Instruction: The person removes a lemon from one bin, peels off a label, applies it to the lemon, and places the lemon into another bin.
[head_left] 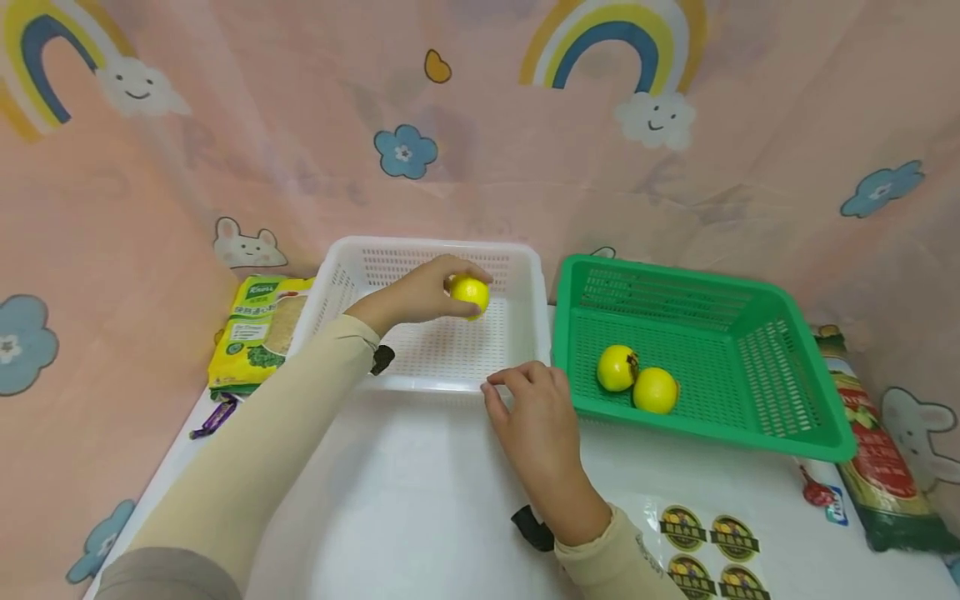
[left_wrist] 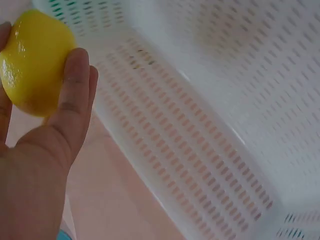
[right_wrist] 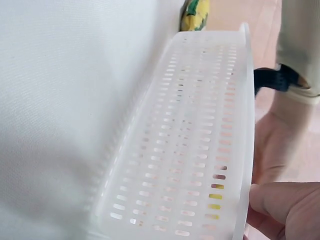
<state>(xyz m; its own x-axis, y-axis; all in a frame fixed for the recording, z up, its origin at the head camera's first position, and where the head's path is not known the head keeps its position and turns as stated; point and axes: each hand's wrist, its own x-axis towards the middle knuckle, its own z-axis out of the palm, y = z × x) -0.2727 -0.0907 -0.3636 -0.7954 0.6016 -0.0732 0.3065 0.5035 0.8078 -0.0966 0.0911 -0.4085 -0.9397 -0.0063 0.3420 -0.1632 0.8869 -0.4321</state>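
My left hand (head_left: 427, 292) holds a round yellow fruit (head_left: 470, 297) between thumb and fingers, over the white basket (head_left: 442, 385). The left wrist view shows the fruit (left_wrist: 37, 62) smooth and shiny, with the perforated basket wall (left_wrist: 175, 140) beside it. At the front rim of the white basket, near its right corner, my right hand (head_left: 540, 425) pinches the edge. In the right wrist view its thumb (right_wrist: 275, 200) lies against the rim (right_wrist: 248, 125). Two more yellow fruits (head_left: 617, 368) (head_left: 656, 390), one with a brown leafy top, lie in the green basket (head_left: 750, 440).
A yellow Knorr packet (head_left: 251, 333) leans left of the white basket, with a purple wrapped sweet (head_left: 215, 416) before it. Right of the green basket lie a red-and-green packet (head_left: 881, 450) and a red lollipop (head_left: 816, 492). Round stickers (head_left: 712, 550) lie at front right.
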